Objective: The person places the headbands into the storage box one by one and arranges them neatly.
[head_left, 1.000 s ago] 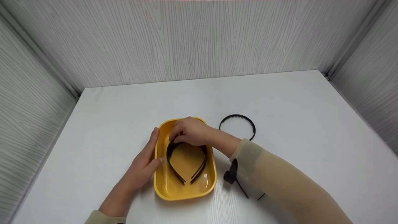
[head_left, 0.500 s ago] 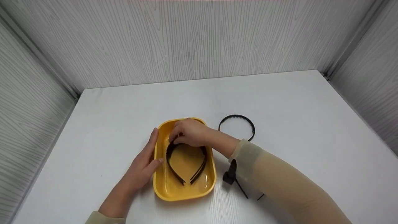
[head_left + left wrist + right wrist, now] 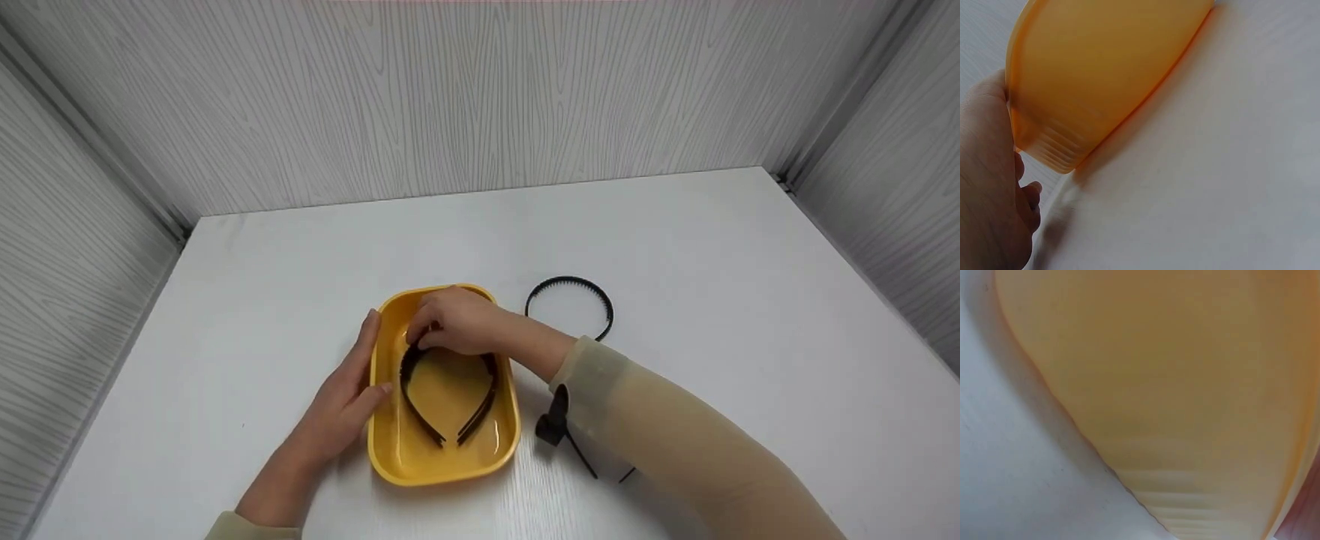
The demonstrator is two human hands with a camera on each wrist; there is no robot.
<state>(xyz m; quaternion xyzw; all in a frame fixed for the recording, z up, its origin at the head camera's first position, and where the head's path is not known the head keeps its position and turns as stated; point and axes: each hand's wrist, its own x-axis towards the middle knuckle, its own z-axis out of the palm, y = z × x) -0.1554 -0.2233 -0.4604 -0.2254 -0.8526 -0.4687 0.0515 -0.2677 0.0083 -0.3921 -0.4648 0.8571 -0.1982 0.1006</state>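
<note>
A yellow plastic basin (image 3: 442, 476), oblong with rounded corners, sits on the white table. Inside it lie black headbands (image 3: 420, 412), nested together with their paired ends pointing toward me. My right hand (image 3: 457, 319) reaches in over the right wall and pinches the top of their arch between thumb and fingers, covering that part. My left hand (image 3: 341, 401) holds the basin's left side, thumb over the rim and fingers along the outside. In the left wrist view that hand (image 3: 994, 180) is at the edge of the basin (image 3: 1100, 67). The right wrist view is filled mostly by the basin wall (image 3: 1168, 382).
Another black headband (image 3: 571, 280), toothed on its inner side, lies on the table (image 3: 675, 247) right of the basin. My right forearm crosses over its middle. A small black device (image 3: 553, 427) is strapped at my right sleeve. Grey wood-grain panels (image 3: 480, 97) stand around the table.
</note>
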